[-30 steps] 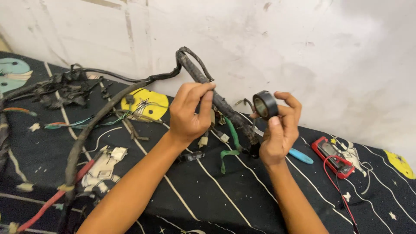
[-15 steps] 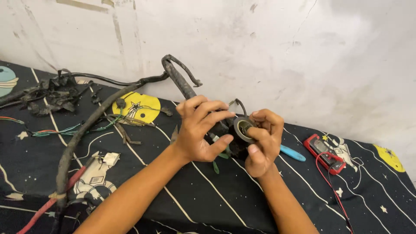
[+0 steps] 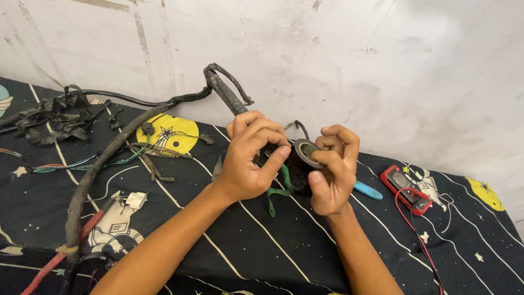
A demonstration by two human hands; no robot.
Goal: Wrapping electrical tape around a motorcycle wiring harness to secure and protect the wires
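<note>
Right hand [image 3: 330, 175] fingers [image 3: 341, 143] closed on tape roll [image 3: 305, 153], hole facing up-left at camera. Left hand [image 3: 251, 158] fingers [image 3: 267, 136] wrap the harness [image 3: 224, 93], which runs up-left from the grip, above the tabletop [image 3: 382, 240]. Roll sits just right of harness.

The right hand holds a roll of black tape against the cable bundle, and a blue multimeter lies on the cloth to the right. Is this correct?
Not quite. In the head view the multimeter is red, not blue. The rest is correct: the right hand holds the roll of black tape against the cable bundle.
</note>
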